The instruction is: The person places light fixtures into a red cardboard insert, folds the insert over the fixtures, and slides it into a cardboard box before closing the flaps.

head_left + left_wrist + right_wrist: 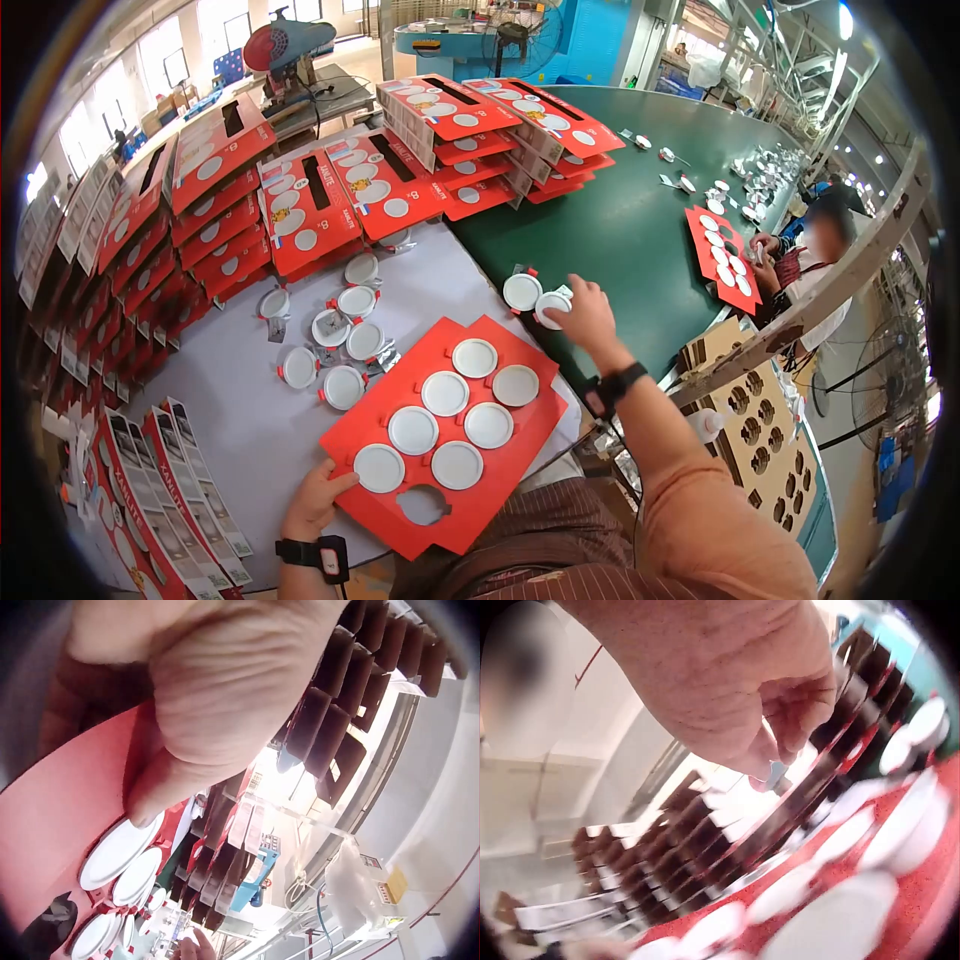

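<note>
My left hand (312, 503) grips the near left edge of a red cardboard panel (530, 455), thumb on top in the left wrist view. Several white round downlights (413, 430) sit in the panel's cutouts, and one round hole (424, 505) near my body has no light in it. Beyond the panel's far right corner, my right hand (597, 325) pinches a white downlight (551, 311) over the green table. Another downlight (522, 292) lies right beside it. In the right wrist view, a small silvery piece (775, 777) shows at the pinching fingertips.
Loose downlights (343, 387) lie on the white tabletop (225, 375) left of the panel. Stacked red printed boxes (310, 210) line the back and left. Flat printed sleeves (165, 490) lie front left. Across the green table (600, 230), another person (815, 250) works at a similar panel (722, 262).
</note>
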